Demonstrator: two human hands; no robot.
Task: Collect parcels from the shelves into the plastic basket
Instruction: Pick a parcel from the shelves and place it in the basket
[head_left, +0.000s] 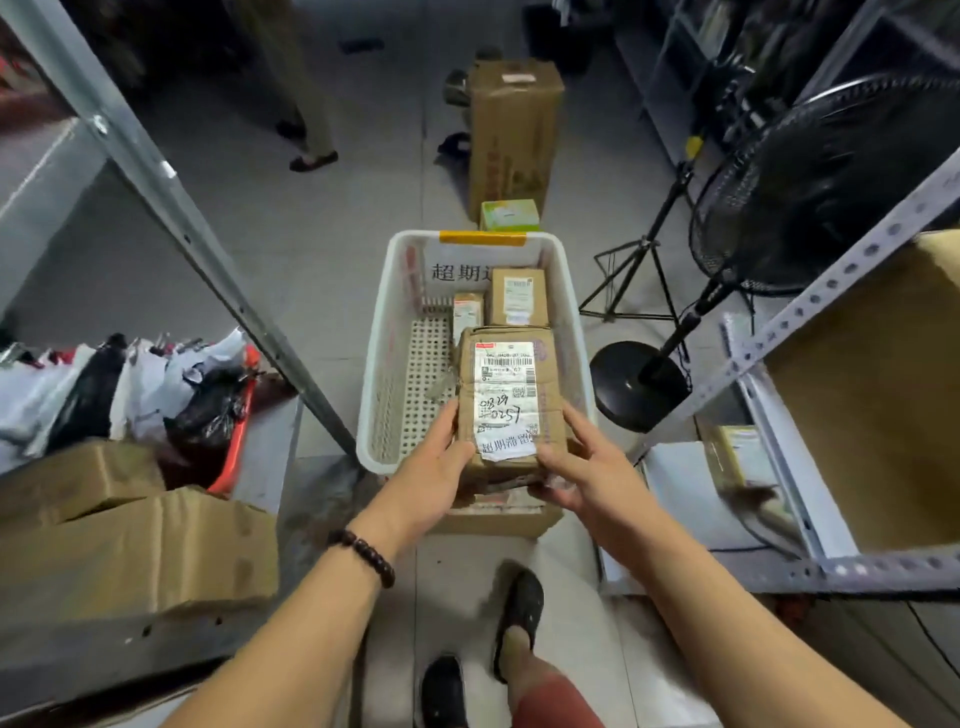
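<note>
Head view: left hand (439, 470), right hand (584, 475) grip parcel (511, 395) over basket (378, 338); fan (831, 182) beside.

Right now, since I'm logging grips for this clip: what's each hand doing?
Left hand: closed on the labelled cardboard parcel, gripping its left edge.
Right hand: closed on the same parcel, gripping its right edge, over the white basket.

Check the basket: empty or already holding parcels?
Not empty: a box parcel and a slimmer parcel sit at the far end of the basket; its left floor is bare.
</note>
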